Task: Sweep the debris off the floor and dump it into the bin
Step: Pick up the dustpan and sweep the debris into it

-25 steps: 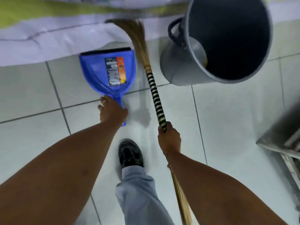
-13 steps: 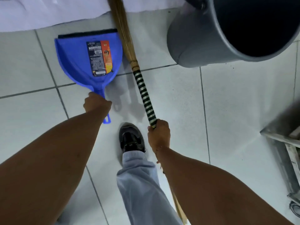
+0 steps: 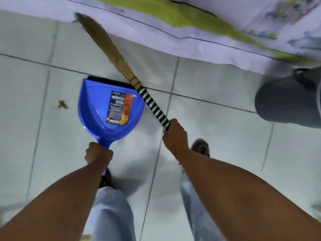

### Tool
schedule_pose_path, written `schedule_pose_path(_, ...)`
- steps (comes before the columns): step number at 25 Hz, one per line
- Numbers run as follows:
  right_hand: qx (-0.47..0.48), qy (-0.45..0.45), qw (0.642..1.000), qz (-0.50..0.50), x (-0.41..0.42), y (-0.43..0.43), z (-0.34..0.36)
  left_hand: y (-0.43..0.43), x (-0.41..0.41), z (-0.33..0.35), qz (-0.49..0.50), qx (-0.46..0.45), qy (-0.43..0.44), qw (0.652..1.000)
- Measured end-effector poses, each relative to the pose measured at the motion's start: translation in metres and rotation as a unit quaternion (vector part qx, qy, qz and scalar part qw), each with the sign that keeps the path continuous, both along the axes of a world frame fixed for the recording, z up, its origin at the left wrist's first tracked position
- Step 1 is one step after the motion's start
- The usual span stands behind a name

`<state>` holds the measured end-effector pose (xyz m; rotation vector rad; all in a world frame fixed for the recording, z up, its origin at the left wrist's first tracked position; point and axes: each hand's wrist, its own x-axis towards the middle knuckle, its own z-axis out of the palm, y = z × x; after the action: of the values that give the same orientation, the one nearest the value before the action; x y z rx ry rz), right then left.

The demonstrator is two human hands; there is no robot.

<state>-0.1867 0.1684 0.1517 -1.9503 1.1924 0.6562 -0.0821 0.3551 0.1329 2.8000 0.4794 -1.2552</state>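
My left hand (image 3: 98,153) grips the handle of a blue dustpan (image 3: 97,108) with a label inside; its black lip faces away from me, just above the pale tiled floor. In my right hand (image 3: 175,134) is the striped black-and-white handle of a straw broom (image 3: 106,44), whose bristles stretch up and left past the dustpan's far right corner. A small brown bit of debris (image 3: 62,104) lies on the tile to the left of the dustpan. The grey bin (image 3: 284,101) stands at the right edge, only partly in view.
A white and green cloth (image 3: 191,32) hangs along the top of the view, above the floor. My two shoes and light trouser legs (image 3: 112,211) are below my hands. Tiled floor extends to the left and in front of me.
The view has swung left, so the bin has slid to the right edge. The dustpan and broom have moved left together, the broom now leaning left, and the debris has come into view.
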Motion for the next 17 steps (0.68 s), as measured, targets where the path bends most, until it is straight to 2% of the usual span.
schedule_pose_path(2, -0.012, 0.001, 0.997, 0.074, 0.047, 0.047, -0.005, 0.059, 0.023, 0.000, -0.030, -0.014, -0.001, 0.999)
schedule_pose_path(6, -0.057, 0.064, 0.995, 0.051, 0.113, 0.134, -0.039, 0.171, 0.053, -0.025, -0.062, -0.052, -0.001, 0.997)
schedule_pose_path(12, -0.118, 0.180, 0.971, 0.101, 0.137, 0.194, -0.104, 0.270, 0.080, -0.075, -0.034, -0.026, -0.018, 0.999)
schedule_pose_path(17, -0.164, 0.216, 0.954, 0.130, 0.129, 0.199, -0.148, 0.308, 0.107, -0.131, -0.042, -0.006, -0.050, 0.998)
